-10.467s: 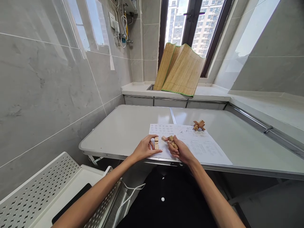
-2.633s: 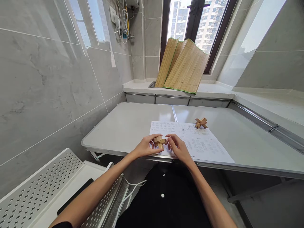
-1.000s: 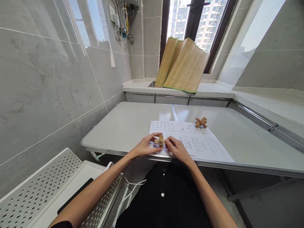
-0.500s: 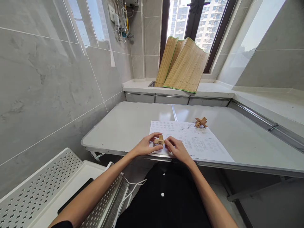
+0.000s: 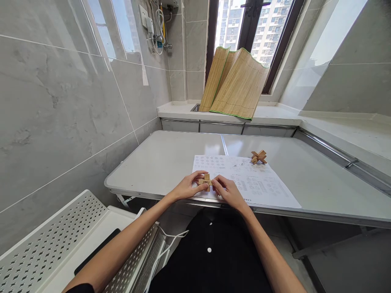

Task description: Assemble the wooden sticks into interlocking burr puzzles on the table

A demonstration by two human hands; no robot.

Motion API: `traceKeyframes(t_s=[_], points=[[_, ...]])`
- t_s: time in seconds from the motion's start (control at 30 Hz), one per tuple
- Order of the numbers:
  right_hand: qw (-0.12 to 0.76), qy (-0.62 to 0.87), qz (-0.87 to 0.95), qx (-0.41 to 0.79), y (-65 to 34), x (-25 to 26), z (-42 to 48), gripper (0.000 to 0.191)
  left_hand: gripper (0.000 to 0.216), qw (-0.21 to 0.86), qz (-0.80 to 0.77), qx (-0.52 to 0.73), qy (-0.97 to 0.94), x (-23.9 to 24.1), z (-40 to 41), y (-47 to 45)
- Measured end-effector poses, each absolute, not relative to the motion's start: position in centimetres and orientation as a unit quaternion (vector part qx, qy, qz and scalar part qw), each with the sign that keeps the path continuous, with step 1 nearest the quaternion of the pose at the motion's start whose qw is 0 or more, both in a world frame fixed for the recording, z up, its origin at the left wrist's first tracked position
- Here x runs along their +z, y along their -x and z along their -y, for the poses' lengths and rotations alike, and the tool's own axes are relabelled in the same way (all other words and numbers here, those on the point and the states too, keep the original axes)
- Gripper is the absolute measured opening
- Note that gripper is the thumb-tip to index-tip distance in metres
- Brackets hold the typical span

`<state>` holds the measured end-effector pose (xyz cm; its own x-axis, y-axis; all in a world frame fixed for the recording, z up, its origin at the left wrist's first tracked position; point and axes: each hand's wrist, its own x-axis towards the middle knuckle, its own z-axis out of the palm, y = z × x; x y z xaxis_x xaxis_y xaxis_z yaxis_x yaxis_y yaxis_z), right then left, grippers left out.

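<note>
Between my two hands is a small wooden burr puzzle [image 5: 207, 177], made of interlocked light-wood pieces, near the table's front edge. My left hand [image 5: 189, 186] grips its left side, the thumb lying across the front face and the fingers curled behind. On the other side, my right hand [image 5: 225, 189] pinches the puzzle's right end between thumb and fingers. Under both hands lies a printed instruction sheet [image 5: 265, 185] with rows of small diagrams. A second wooden puzzle [image 5: 258, 157], darker and star-shaped, rests at the sheet's far right corner.
The pale folding table [image 5: 171, 150] has a seam across its middle. A bamboo mat [image 5: 241, 85] leans against the window on the ledge behind. To my left stands a white perforated rack [image 5: 67, 228] with a black flat object [image 5: 97, 250] and white cables [image 5: 161, 248].
My left thumb has moved up and inward onto the puzzle's front, now covering the marked face that showed before. My right hand has hardly moved.
</note>
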<state>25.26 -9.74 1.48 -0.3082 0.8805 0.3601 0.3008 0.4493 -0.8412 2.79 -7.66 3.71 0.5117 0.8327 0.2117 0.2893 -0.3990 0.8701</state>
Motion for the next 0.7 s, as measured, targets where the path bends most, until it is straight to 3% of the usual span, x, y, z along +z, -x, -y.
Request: traceKeyframes(t_s=[0.7], points=[[0.427, 0.398, 0.736, 0.343, -25.28, 1.68, 9.78, 0.038, 0.052, 0.401, -0.369, 0.324, -0.774, 4.33, 7.94, -3.05]])
